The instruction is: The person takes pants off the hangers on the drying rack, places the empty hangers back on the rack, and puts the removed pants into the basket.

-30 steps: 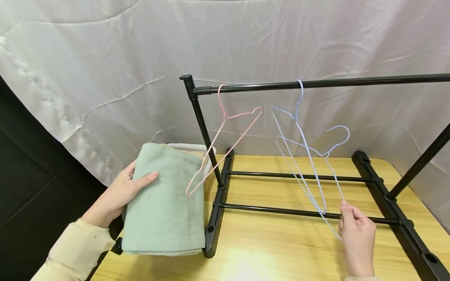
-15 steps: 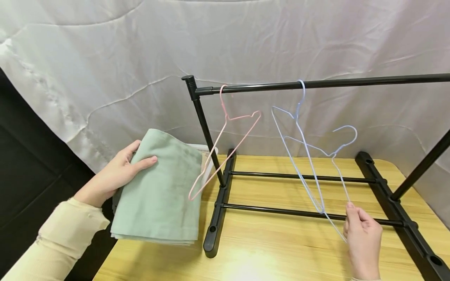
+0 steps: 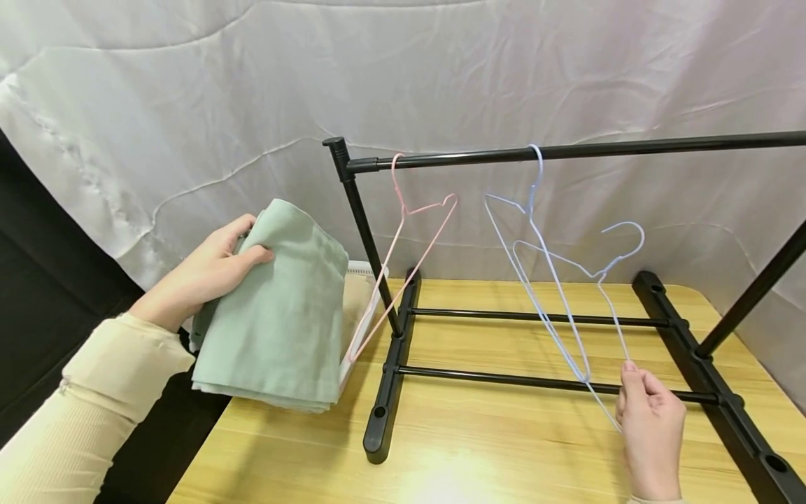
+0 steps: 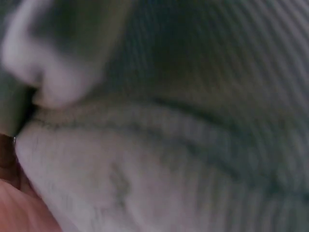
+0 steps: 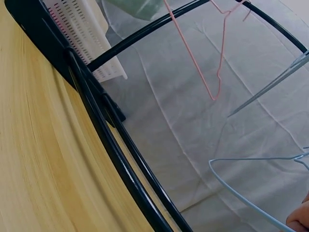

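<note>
My left hand point(image 3: 210, 269) holds a folded light-green cloth point(image 3: 283, 308), thumb on its near face and fingers behind. The cloth is raised and tilted over a white basket point(image 3: 360, 267); whether it is a garment cannot be told. In the left wrist view, blurred ribbed fabric point(image 4: 217, 96) fills most of the picture. Lower right, my right hand point(image 3: 651, 434) pinches one end of a light-blue wire hanger point(image 3: 602, 273), its hook free in the air. The held hanger point(image 5: 256, 158) also shows in the right wrist view. Behind it, another blue hanger point(image 3: 532, 203) hangs from the rail.
A black clothes rack stands on the wooden table point(image 3: 478, 434), its top rail point(image 3: 661, 145) running across. A pink hanger point(image 3: 401, 210) hangs near its left post point(image 3: 362, 224). The rack's left foot point(image 3: 379, 427) lies beside the basket. A grey curtain point(image 3: 220, 126) hangs behind.
My left hand has lifted the green cloth up and slightly left, uncovering more of the basket and beige fabric in it. The right hand with its hanger has shifted slightly right.
</note>
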A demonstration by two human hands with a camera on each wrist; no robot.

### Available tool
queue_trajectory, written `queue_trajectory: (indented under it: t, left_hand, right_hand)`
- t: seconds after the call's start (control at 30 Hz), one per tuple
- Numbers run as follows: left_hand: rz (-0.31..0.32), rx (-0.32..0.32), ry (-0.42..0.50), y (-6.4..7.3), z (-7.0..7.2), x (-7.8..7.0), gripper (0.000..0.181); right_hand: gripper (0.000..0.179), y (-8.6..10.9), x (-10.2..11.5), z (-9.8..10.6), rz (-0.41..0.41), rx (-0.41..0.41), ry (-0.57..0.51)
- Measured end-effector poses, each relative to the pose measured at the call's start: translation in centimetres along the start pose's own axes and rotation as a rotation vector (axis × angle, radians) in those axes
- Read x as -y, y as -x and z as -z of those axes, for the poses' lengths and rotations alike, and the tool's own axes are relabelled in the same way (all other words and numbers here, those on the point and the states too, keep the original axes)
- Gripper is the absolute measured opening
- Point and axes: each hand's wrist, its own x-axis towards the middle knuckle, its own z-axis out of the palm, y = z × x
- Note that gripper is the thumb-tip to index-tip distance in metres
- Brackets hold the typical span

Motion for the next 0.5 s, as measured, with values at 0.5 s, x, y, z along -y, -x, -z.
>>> queue_trajectory:
  t: [0.5]
  left_hand:
    - [-0.087,-0.006,-0.200,-2.3,1.3,-1.5,0.031]
  right_hand:
    - [0.038,0.0,-0.2,-0.1,0.037,-0.004,-0.022]
